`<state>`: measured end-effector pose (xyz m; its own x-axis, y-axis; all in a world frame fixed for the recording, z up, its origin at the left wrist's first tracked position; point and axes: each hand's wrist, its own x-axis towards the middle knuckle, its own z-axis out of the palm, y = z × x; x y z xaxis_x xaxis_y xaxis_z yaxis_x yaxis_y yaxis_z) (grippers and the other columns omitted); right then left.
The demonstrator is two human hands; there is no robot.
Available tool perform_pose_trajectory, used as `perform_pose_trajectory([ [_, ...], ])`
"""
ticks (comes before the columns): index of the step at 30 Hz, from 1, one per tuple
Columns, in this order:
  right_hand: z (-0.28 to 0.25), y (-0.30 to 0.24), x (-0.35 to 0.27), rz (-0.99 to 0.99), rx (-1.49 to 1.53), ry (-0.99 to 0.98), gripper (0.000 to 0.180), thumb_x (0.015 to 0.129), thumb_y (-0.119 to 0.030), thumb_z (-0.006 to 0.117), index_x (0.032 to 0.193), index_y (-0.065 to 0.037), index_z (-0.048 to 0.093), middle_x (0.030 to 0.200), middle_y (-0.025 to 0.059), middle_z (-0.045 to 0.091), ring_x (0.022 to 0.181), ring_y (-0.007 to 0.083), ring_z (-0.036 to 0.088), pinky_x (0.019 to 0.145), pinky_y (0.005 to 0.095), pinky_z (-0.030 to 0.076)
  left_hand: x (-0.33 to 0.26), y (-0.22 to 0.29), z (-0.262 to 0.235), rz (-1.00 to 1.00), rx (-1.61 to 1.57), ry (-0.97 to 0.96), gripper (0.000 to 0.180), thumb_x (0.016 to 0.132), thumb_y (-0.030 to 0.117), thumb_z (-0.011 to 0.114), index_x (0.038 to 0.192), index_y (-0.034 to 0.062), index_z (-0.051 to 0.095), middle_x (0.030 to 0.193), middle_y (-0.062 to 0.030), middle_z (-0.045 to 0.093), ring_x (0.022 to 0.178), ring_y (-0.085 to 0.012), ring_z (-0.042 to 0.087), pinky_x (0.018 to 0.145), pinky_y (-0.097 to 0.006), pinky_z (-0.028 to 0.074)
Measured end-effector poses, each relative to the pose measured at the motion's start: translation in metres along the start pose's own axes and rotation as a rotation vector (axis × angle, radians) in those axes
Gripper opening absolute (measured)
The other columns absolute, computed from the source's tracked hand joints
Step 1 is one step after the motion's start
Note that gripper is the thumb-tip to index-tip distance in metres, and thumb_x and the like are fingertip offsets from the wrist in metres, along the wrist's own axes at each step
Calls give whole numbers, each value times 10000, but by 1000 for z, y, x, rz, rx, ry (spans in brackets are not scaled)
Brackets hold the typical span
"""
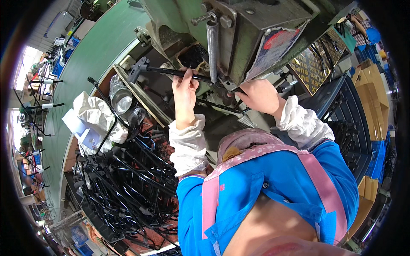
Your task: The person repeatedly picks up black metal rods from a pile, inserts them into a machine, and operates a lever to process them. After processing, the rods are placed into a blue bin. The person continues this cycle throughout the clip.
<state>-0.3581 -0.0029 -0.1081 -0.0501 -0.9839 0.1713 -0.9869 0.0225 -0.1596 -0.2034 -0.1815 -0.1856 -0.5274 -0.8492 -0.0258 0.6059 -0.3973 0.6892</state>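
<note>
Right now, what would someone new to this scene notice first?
Probably the two bare hands at the top centre: the left hand grips a long black rod while the right hand rests under the grey-green machine with its coil spring. At lower left lies a big tangled heap of black rods.

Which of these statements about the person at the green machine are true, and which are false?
1. The left hand grips a black metal rod. True.
2. The right hand rests on the person's lap. False: it is up at the green machine, beside the left hand.
3. A heap of black rods lies to the person's left. True.
4. The person has bare forearms. False: white sleeve covers wrap both forearms.
5. A metal spring hangs on the machine. True.
</note>
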Motion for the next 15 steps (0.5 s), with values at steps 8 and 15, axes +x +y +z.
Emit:
perform_pose_trajectory([
  [8,7,1,0,-20,-27,10,268,836,-278,585,799,-14,563,720,136,617,677,331,628,578,406,511,4,-5,-3,-17,29,7,40,895,57,573,929,49,552,789,-50,605,530,-56,463,473,-192,355],
  [15,9,0,2,-33,-63,-38,281,851,-274,573,772,-6,541,653,143,605,635,340,623,542,419,501,6,-9,-8,-37,10,6,43,881,61,597,913,60,569,787,-67,634,537,-66,486,476,-199,366],
])
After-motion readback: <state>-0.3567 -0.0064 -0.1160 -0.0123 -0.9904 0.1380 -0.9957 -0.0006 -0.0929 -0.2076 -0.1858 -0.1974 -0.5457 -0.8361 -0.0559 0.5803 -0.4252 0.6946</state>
